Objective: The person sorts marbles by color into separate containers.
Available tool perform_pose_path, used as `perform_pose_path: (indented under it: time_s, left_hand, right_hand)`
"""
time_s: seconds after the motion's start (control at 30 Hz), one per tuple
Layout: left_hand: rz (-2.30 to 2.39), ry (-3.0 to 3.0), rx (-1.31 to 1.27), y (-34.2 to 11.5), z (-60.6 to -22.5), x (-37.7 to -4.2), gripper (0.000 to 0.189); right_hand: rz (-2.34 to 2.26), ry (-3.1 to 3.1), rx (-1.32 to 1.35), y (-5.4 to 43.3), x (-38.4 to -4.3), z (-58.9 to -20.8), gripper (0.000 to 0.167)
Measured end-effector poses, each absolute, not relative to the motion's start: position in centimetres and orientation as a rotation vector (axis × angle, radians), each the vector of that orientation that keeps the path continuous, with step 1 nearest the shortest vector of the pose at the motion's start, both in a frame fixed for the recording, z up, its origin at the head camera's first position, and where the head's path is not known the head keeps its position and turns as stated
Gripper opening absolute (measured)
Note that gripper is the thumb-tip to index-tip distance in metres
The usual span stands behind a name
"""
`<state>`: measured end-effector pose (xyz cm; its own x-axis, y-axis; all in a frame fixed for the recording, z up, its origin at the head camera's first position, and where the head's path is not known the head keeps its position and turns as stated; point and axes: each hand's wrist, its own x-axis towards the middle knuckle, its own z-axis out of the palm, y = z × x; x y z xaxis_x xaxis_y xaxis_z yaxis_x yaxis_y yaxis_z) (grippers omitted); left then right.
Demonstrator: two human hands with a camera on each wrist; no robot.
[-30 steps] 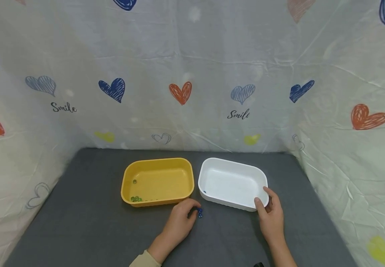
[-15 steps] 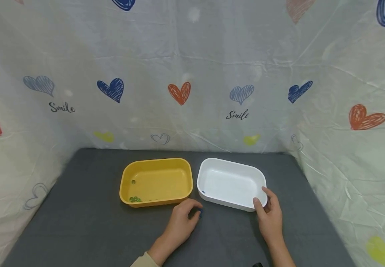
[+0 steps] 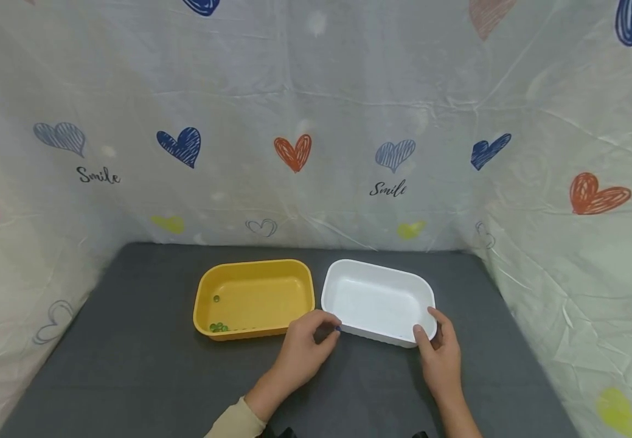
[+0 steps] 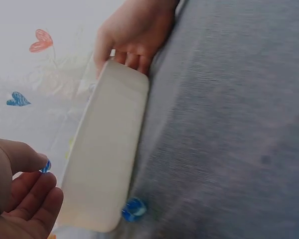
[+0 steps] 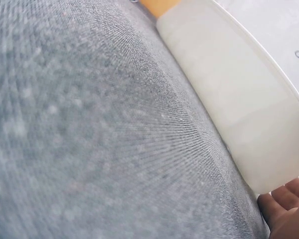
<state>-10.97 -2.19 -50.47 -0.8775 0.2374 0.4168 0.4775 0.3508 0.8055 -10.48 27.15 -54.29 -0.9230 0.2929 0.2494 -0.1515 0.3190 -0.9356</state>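
Note:
My left hand (image 3: 306, 348) pinches a small blue glass marble (image 4: 46, 166) between thumb and finger, close to the near left corner of the white tray (image 3: 378, 299). In the left wrist view, a second blue marble (image 4: 134, 209) lies on the grey cloth beside that tray's outer wall; the left hand hides it in the head view. The right hand (image 3: 443, 359) holds the tray's near right corner, thumb on the rim and fingers round the outside. In the right wrist view, its fingers touch the wall at the lower right.
To the left of the white tray stands a yellow tray (image 3: 261, 298), with several green marbles (image 3: 218, 327) at its near left and a single one farther back. Grey cloth (image 3: 146, 365) covers the table, and a heart-printed curtain (image 3: 337, 121) surrounds it.
My left hand has risen from the cloth with a blue marble and moved right, toward the white tray's near left corner. The right hand keeps its hold on the tray.

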Motion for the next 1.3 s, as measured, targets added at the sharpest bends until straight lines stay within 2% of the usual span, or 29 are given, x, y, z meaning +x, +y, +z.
perform_pose_path:
  time_s: [0.6,1.3]
  left_hand:
    - [-1.61,-2.456,-0.534,1.5,-47.4,-15.5,0.013]
    - [-1.605,-2.49,-0.461,1.8,-48.7,-16.9,0.014]
  right_hand:
    - [1.616,-2.197,-0.099,27.2,-10.4,-54.4,0.053]
    - [1.613,-2.212,-0.103,27.1,-10.3,-54.4,0.052]
